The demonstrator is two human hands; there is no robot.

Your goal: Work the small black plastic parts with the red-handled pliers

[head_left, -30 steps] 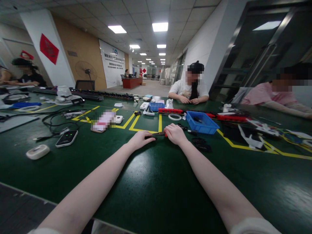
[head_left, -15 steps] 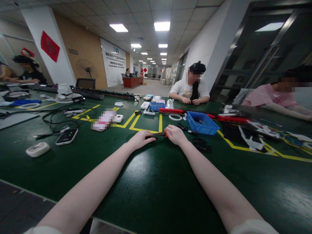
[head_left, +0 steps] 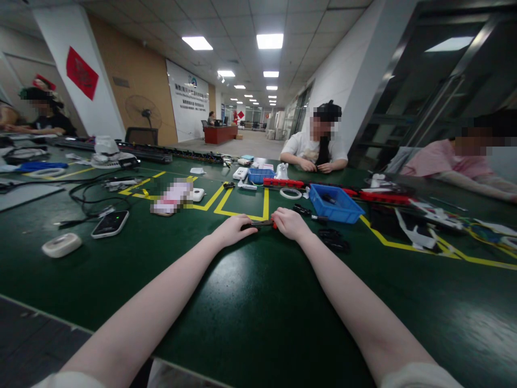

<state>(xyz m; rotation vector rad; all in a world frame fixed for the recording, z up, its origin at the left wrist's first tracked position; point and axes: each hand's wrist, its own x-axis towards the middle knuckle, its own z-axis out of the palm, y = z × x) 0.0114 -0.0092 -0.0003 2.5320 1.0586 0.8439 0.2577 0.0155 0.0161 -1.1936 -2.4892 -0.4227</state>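
Note:
Both my arms stretch out over a dark green table [head_left: 258, 312]. My left hand [head_left: 232, 230] and my right hand [head_left: 288, 223] rest on the table close together, each closed on one end of a small dark tool [head_left: 262, 223] with a red tip, which lies between them. What exactly the tool is stays too small to tell. Just beyond it runs a yellow taped line [head_left: 242, 214]. A blue bin [head_left: 334, 203] stands right of my right hand, with small black parts [head_left: 333, 239] on the table in front of it.
A phone [head_left: 110, 223] and a white oval device [head_left: 62, 244] lie at the left, near black cables [head_left: 92, 196]. A tape roll [head_left: 290, 193], a smaller blue tray [head_left: 259, 175] and red strips [head_left: 283, 183] sit further back. Three other people sit around the table.
Both hands keep their grip on the small tool in the same spot. The view has shifted slightly; nothing else has moved.

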